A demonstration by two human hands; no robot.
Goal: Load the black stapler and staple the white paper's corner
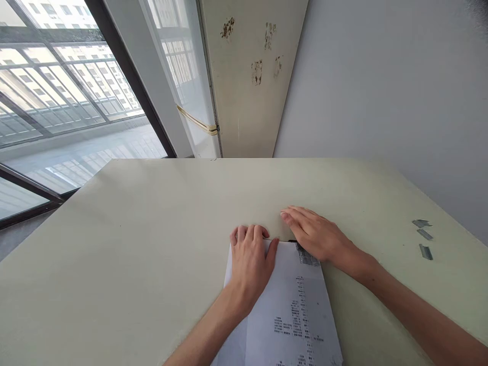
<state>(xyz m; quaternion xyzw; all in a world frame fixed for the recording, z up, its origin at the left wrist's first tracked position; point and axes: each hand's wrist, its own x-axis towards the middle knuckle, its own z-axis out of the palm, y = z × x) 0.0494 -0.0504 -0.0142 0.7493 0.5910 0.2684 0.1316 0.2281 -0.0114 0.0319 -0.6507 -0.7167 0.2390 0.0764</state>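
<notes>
A white printed paper [267,315] lies on the table in front of me, a crease running down its left part. My left hand [249,262] rests on its upper left, with the fingers bent over the far edge and the thumb out to the right along that edge. A piece of dark grey tape [306,255] covers the paper's upper right corner. Over that corner lies my right hand [314,231], its fingers stretched out together past the edge and its palm hiding part of the tape. Whether anything thicker is under the paper, I cannot tell.
Several short strips of grey tape [426,252] stick to the right side of the pale table [152,244]. Beyond the table's far edge stand a worn cream panel [247,112] and a white door with a gold handle [196,121]. A dark-framed window [129,66] is at left, a grey wall [381,86] at right.
</notes>
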